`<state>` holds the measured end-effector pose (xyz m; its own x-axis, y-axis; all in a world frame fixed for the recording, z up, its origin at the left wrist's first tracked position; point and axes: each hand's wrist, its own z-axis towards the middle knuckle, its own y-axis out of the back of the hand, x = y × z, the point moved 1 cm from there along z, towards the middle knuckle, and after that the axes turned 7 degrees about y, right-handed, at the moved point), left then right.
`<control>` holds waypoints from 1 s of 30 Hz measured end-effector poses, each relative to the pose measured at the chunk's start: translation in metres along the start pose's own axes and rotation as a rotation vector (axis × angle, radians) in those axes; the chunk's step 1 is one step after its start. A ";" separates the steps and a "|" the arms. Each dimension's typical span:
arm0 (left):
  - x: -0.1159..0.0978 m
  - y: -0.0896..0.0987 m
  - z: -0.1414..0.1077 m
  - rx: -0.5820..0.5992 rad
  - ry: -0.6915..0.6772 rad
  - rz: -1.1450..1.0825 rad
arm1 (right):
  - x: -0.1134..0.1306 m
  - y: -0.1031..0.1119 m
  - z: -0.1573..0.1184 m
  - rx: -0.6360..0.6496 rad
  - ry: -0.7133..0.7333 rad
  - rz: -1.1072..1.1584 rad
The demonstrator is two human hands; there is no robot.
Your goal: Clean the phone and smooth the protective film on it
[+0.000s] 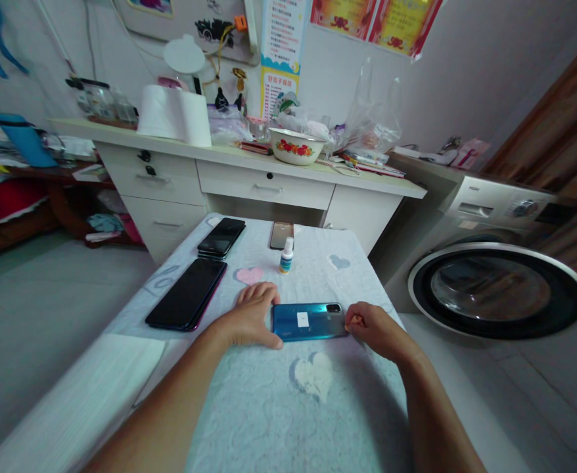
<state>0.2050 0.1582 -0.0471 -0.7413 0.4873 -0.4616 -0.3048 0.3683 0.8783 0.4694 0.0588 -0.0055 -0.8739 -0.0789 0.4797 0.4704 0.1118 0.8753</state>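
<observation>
A blue smartphone (313,322) lies back side up on the cloth, its camera bump at the upper right and a white sticker (302,320) near its middle. My left hand (256,317) grips its left end, fingers at the far corner and thumb at the near one. At the right end, my right hand (374,326) is closed, its fingertips pinching a small orange thing (354,322) against the phone's edge; most of that thing is hidden. Just beyond the phone stands a small white spray bottle (286,256) with a blue label.
On the left lie a large dark phone (187,294) and a stack of black phones (222,237). A brownish phone (282,234) rests at the table's far end. Behind is a white desk (263,179) bearing a flowered bowl (296,147). A washing machine (470,203) stands right, door ajar.
</observation>
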 end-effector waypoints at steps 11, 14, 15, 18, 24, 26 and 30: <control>-0.002 0.003 -0.002 0.000 -0.004 0.001 | -0.008 -0.015 0.013 -0.212 0.003 -0.086; -0.004 0.006 -0.003 0.010 -0.001 -0.010 | -0.007 -0.009 0.007 -0.138 0.014 -0.037; -0.005 0.007 -0.004 0.013 0.004 -0.017 | -0.007 -0.007 0.004 -0.106 0.009 -0.012; -0.007 0.009 -0.004 0.005 0.025 -0.043 | -0.007 -0.003 -0.003 -0.014 0.018 0.062; -0.003 0.004 0.004 -0.084 0.037 -0.112 | -0.007 -0.001 -0.008 0.042 0.061 0.052; -0.002 0.002 0.007 -0.113 0.036 -0.123 | -0.005 -0.001 -0.008 0.033 0.075 0.017; 0.000 0.000 0.010 -0.161 0.009 -0.131 | -0.001 0.000 -0.007 0.026 0.080 -0.023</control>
<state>0.2107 0.1663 -0.0487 -0.6942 0.4365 -0.5723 -0.4900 0.2959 0.8200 0.4710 0.0520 -0.0057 -0.8715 -0.1605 0.4633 0.4456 0.1350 0.8850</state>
